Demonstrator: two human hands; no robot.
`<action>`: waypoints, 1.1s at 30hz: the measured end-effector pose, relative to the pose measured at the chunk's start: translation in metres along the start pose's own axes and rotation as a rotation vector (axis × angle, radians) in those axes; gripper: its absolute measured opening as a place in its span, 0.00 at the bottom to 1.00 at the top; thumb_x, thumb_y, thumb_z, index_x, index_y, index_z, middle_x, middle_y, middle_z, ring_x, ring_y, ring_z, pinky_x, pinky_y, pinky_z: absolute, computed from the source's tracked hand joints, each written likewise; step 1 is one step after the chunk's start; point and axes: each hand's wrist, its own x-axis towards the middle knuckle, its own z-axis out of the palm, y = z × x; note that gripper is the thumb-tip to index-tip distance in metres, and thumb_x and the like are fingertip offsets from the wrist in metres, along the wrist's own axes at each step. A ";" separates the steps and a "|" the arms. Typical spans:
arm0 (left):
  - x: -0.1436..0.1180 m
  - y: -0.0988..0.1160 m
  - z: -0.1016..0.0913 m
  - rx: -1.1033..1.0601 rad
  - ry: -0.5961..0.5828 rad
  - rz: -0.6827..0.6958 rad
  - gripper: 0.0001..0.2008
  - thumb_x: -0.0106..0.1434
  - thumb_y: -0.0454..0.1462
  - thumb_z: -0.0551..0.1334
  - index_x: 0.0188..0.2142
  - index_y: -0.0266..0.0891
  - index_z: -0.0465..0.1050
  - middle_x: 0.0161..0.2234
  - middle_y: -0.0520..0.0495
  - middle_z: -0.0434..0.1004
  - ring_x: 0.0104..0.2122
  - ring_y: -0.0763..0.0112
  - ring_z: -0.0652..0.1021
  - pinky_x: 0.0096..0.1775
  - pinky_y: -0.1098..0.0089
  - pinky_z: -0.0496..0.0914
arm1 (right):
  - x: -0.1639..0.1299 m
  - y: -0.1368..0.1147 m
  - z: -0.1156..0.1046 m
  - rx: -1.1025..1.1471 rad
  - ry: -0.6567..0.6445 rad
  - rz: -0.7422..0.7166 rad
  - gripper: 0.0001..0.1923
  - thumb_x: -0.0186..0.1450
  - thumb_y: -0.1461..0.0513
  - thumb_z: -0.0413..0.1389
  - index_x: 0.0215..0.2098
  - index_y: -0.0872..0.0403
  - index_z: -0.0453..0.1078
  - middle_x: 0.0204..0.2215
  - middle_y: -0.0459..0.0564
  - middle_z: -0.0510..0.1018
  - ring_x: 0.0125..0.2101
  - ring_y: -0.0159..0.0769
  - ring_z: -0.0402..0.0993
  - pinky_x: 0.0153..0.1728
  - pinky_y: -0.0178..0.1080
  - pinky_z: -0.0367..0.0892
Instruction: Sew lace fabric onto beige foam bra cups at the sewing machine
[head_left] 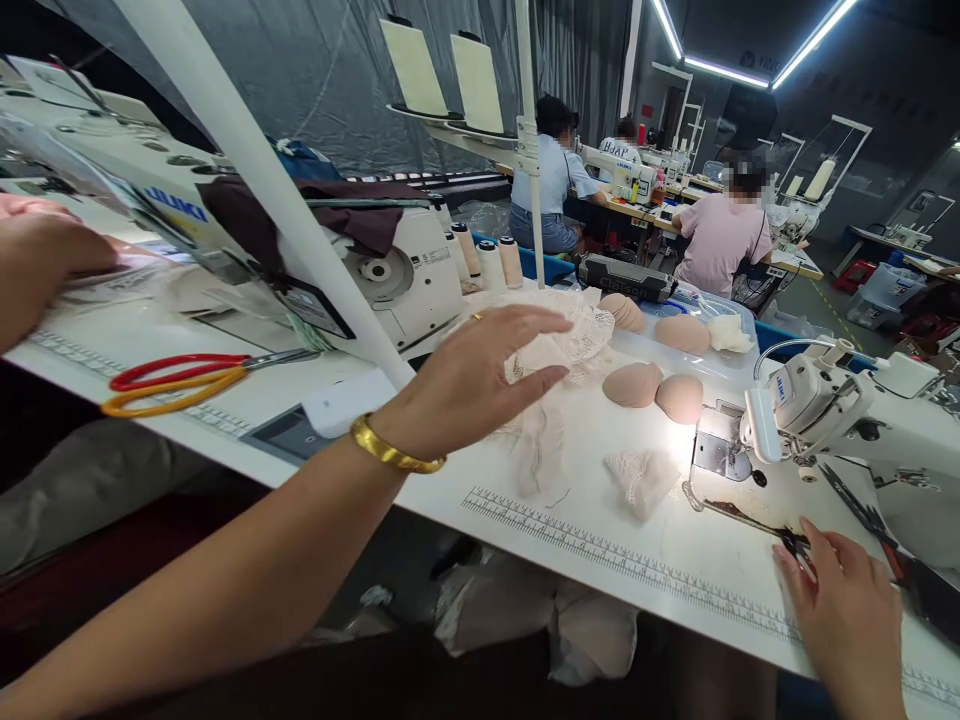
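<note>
My left hand [491, 365], with a gold bangle on its wrist, reaches over the table, thumb and fingers apart, holding nothing. Just beyond its fingers lies a pile of cream lace fabric [581, 330]. My right hand [844, 600] is at the right front, with thumb and fingers closed around a small dark tool [795, 545] that looks like thread snips; the fingers partly hide it. A sewing machine [832, 400] stands just behind that hand, its lamp lit. Between my hands lie a small lace piece [641, 480] and beige bra cups [634, 384].
Red-and-orange-handled scissors [180, 382] lie at left, near another sewing machine [405, 270] and a co-worker's hand [52, 245]. A white pole [255, 180] crosses the view. A plastic tray [739, 325] holds more cups. A printed ruler [600, 550] lines the table's front edge.
</note>
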 end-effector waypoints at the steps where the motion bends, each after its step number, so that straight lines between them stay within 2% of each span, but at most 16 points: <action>1: -0.002 0.000 0.009 0.031 -0.039 0.009 0.23 0.60 0.51 0.68 0.51 0.44 0.76 0.43 0.48 0.80 0.47 0.57 0.76 0.45 0.63 0.70 | 0.003 -0.002 -0.001 0.037 0.017 0.005 0.27 0.73 0.44 0.47 0.51 0.55 0.74 0.39 0.63 0.78 0.37 0.54 0.72 0.35 0.51 0.65; 2: -0.005 -0.001 0.023 0.065 -0.097 0.016 0.21 0.61 0.53 0.67 0.46 0.42 0.77 0.39 0.48 0.80 0.42 0.59 0.77 0.42 0.65 0.69 | 0.008 -0.009 -0.002 0.103 0.025 0.004 0.25 0.73 0.45 0.48 0.52 0.55 0.73 0.40 0.63 0.78 0.39 0.54 0.72 0.37 0.52 0.66; 4: -0.011 -0.006 0.058 0.226 -0.327 0.016 0.22 0.64 0.56 0.62 0.35 0.39 0.77 0.32 0.47 0.79 0.33 0.63 0.76 0.34 0.67 0.65 | 0.018 -0.030 -0.004 0.279 0.007 -0.030 0.19 0.74 0.50 0.50 0.53 0.53 0.72 0.40 0.60 0.77 0.42 0.52 0.73 0.42 0.52 0.69; 6: -0.016 -0.013 0.092 0.315 -0.487 0.030 0.21 0.62 0.54 0.64 0.31 0.38 0.73 0.29 0.47 0.78 0.29 0.66 0.73 0.31 0.68 0.60 | 0.029 -0.056 -0.005 0.429 -0.036 -0.047 0.14 0.74 0.54 0.51 0.52 0.50 0.71 0.41 0.57 0.77 0.42 0.49 0.73 0.44 0.52 0.70; 9: -0.018 -0.022 0.124 0.323 -0.507 0.123 0.11 0.63 0.42 0.64 0.28 0.39 0.69 0.29 0.49 0.76 0.29 0.67 0.72 0.31 0.68 0.59 | 0.043 -0.084 -0.003 0.629 -0.117 -0.044 0.13 0.74 0.57 0.52 0.54 0.49 0.70 0.46 0.55 0.77 0.46 0.45 0.74 0.47 0.49 0.72; 12: -0.018 -0.021 0.127 0.223 -0.491 0.235 0.06 0.65 0.37 0.61 0.31 0.40 0.69 0.30 0.50 0.75 0.30 0.67 0.71 0.33 0.68 0.60 | 0.056 -0.092 0.003 0.782 -0.189 -0.004 0.18 0.74 0.57 0.53 0.60 0.48 0.67 0.55 0.56 0.75 0.56 0.46 0.71 0.53 0.51 0.71; 15: -0.021 -0.009 0.114 0.113 -0.490 0.386 0.07 0.68 0.38 0.58 0.33 0.40 0.69 0.31 0.49 0.73 0.32 0.66 0.71 0.38 0.67 0.63 | 0.068 -0.093 0.011 0.946 -0.322 0.061 0.26 0.72 0.54 0.55 0.67 0.47 0.60 0.62 0.56 0.70 0.60 0.46 0.69 0.55 0.51 0.71; 17: -0.025 -0.001 0.104 0.036 -0.487 0.471 0.09 0.70 0.38 0.56 0.33 0.40 0.69 0.35 0.46 0.74 0.38 0.64 0.72 0.43 0.65 0.65 | 0.074 -0.095 0.015 1.090 -0.406 0.102 0.28 0.71 0.53 0.57 0.66 0.48 0.60 0.59 0.56 0.73 0.56 0.45 0.72 0.52 0.48 0.73; 19: -0.027 0.004 0.097 -0.070 -0.507 0.480 0.10 0.72 0.40 0.55 0.35 0.40 0.68 0.41 0.44 0.75 0.44 0.62 0.73 0.49 0.63 0.65 | 0.077 -0.100 0.016 1.240 -0.447 0.152 0.22 0.70 0.53 0.57 0.60 0.51 0.66 0.48 0.54 0.79 0.47 0.41 0.77 0.45 0.43 0.75; 20: -0.027 0.005 0.095 -0.137 -0.522 0.435 0.10 0.72 0.41 0.55 0.36 0.40 0.67 0.44 0.43 0.75 0.46 0.61 0.73 0.50 0.62 0.65 | 0.078 -0.102 0.015 1.305 -0.452 0.181 0.18 0.70 0.53 0.57 0.54 0.52 0.68 0.42 0.51 0.79 0.41 0.39 0.78 0.41 0.41 0.75; 22: -0.024 0.004 0.097 -0.310 -0.562 0.251 0.12 0.70 0.46 0.59 0.38 0.40 0.66 0.47 0.43 0.75 0.46 0.62 0.74 0.48 0.62 0.67 | 0.078 -0.104 0.010 1.384 -0.450 0.232 0.12 0.70 0.53 0.56 0.44 0.52 0.69 0.33 0.47 0.76 0.34 0.36 0.74 0.35 0.37 0.72; 24: -0.020 0.002 0.104 -0.463 -0.622 0.016 0.20 0.64 0.52 0.64 0.44 0.40 0.65 0.44 0.45 0.76 0.41 0.64 0.75 0.42 0.64 0.68 | 0.078 -0.105 0.002 1.386 -0.463 0.243 0.11 0.70 0.52 0.56 0.40 0.52 0.68 0.31 0.45 0.73 0.32 0.34 0.71 0.33 0.35 0.69; 26: -0.017 0.002 0.115 -0.531 -0.681 -0.157 0.27 0.55 0.53 0.71 0.46 0.38 0.67 0.39 0.48 0.75 0.37 0.67 0.74 0.38 0.68 0.67 | 0.079 -0.104 -0.006 1.371 -0.496 0.250 0.12 0.70 0.52 0.57 0.38 0.52 0.69 0.29 0.44 0.70 0.31 0.34 0.68 0.32 0.35 0.66; 28: -0.015 0.006 0.126 -0.574 -0.690 -0.248 0.26 0.51 0.51 0.74 0.40 0.36 0.70 0.34 0.51 0.73 0.34 0.70 0.72 0.35 0.71 0.65 | 0.081 -0.102 -0.013 1.415 -0.518 0.305 0.14 0.70 0.50 0.56 0.38 0.52 0.69 0.29 0.43 0.70 0.30 0.33 0.66 0.32 0.35 0.65; 30: -0.015 0.011 0.133 -0.692 -0.638 -0.298 0.25 0.49 0.50 0.75 0.34 0.37 0.68 0.32 0.52 0.72 0.32 0.71 0.72 0.33 0.72 0.64 | 0.082 -0.101 -0.016 1.510 -0.510 0.392 0.16 0.70 0.47 0.56 0.39 0.52 0.69 0.30 0.44 0.71 0.31 0.34 0.67 0.33 0.35 0.65; 33: -0.017 0.018 0.140 -0.897 -0.532 -0.335 0.25 0.47 0.48 0.77 0.34 0.38 0.67 0.31 0.54 0.73 0.31 0.71 0.73 0.34 0.71 0.67 | 0.080 -0.101 -0.014 1.569 -0.451 0.489 0.18 0.65 0.46 0.61 0.38 0.51 0.70 0.31 0.44 0.70 0.32 0.33 0.66 0.34 0.34 0.64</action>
